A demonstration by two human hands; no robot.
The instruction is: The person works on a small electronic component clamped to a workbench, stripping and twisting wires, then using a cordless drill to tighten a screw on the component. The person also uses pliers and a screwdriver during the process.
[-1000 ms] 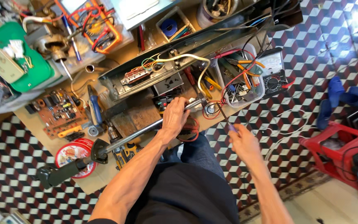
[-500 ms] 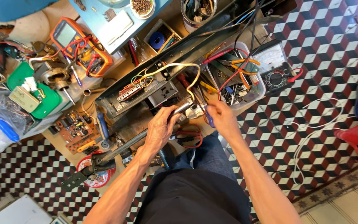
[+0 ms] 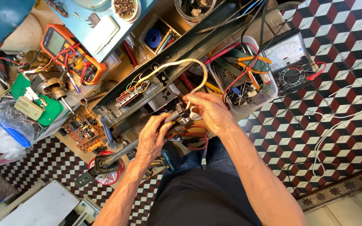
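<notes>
Head view: my left hand grips the metal rod; my right hand pinches the white cable near it.

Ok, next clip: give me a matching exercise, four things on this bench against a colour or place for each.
Things:
1. Digital multimeter
2. Analog meter
3. Clear plastic tub
4. Bare circuit board

Descriptions:
A. Black body with a pale dial face, at the right edge of the bench
B. Orange case, red leads coiled on it
C. Brownish, left of the left hand
D. Holds pliers and loose wires, beside the right hand

Pairs: 1-B, 2-A, 3-D, 4-C
</notes>
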